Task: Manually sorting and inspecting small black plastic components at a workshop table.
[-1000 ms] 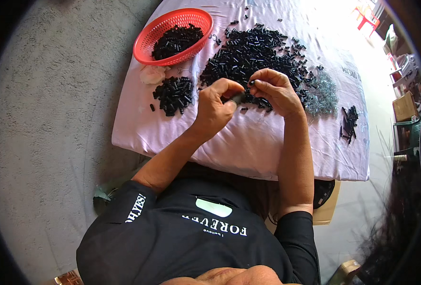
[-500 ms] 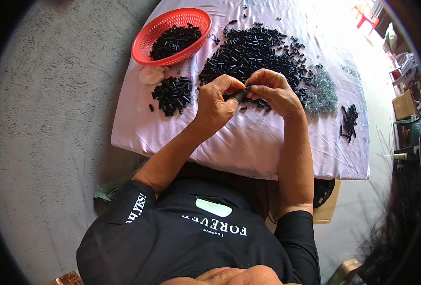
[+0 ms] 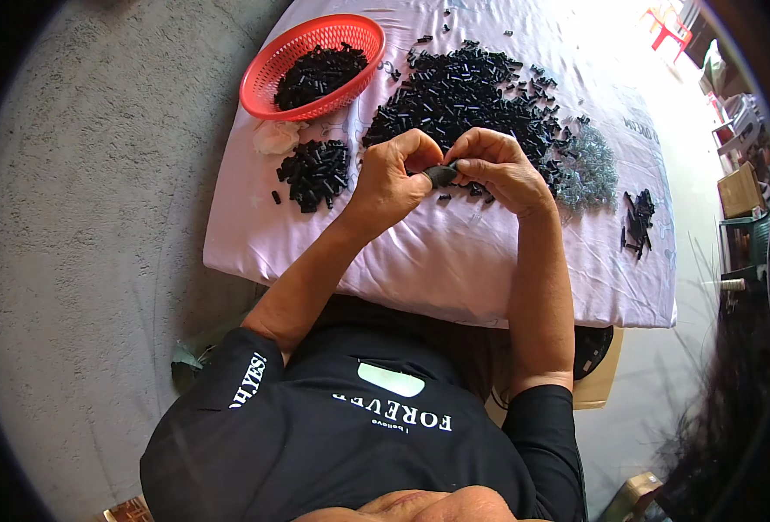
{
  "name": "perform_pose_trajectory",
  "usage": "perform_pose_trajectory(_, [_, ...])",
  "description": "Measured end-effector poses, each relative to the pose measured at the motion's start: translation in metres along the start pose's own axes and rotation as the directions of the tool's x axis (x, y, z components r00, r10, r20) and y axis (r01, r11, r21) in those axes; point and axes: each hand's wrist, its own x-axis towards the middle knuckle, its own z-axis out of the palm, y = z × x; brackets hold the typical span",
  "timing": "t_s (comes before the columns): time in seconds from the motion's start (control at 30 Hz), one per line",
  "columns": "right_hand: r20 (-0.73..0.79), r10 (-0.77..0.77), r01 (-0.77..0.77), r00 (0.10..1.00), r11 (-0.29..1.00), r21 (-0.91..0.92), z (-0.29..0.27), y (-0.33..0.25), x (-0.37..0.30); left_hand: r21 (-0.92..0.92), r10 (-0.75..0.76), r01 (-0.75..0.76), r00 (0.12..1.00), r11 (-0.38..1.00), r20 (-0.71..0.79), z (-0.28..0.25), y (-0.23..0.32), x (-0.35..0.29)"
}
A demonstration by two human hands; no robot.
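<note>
My left hand (image 3: 391, 180) and my right hand (image 3: 501, 170) meet fingertip to fingertip above the front edge of a wide heap of small black pieces (image 3: 463, 91). Both are closed in a pinch. A dark cover (image 3: 440, 177) wraps my left thumb. Between the fingertips there seems to be a small black piece, mostly hidden by the fingers. To the left of my left hand lies a smaller pile of black pieces (image 3: 315, 174). Right of my right hand is a heap of small clear, glassy-looking parts (image 3: 589, 170).
A red plastic basket (image 3: 259, 74) with black pieces in it stands at the far left of the cloth-covered table (image 3: 437, 265). Beside it lies a crumpled whitish wad (image 3: 277, 137). Longer black pieces (image 3: 639, 224) lie near the right edge. A red stool (image 3: 670, 36) stands far off.
My left thumb has turned and shifted slightly, so more of its dark cover shows. My left fingers have risen a little; my right hand is almost unmoved.
</note>
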Motion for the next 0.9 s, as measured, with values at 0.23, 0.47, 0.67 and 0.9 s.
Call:
perform_pose_trajectory(0.23, [0.008, 0.108, -0.107, 0.994, 0.993, -0.044, 0.001, -0.003, -0.001, -0.106, -0.101, 0.109, 0.992, 0.988, 0.072, -0.002, -0.008, 0.000])
perform_pose_trajectory(0.47, [-0.041, 0.055, -0.054, 0.998, 0.998, 0.028, -0.005, -0.001, 0.001, -0.162, -0.103, 0.119, 0.989, 0.980, 0.104, 0.005, -0.020, -0.004])
perform_pose_trajectory(0.67, [-0.136, -0.021, 0.040, 0.990, 0.989, 0.143, -0.017, 0.002, 0.000, 0.368, 0.138, -0.184, 0.979, 0.912, 0.148, 0.025, -0.026, -0.013])
perform_pose_trajectory(0.9, [-0.108, -0.026, 0.041, 0.994, 0.990, 0.137, -0.019, 0.003, 0.000, 0.611, -0.037, -0.164, 0.953, 0.774, 0.302, 0.028, -0.020, -0.009])
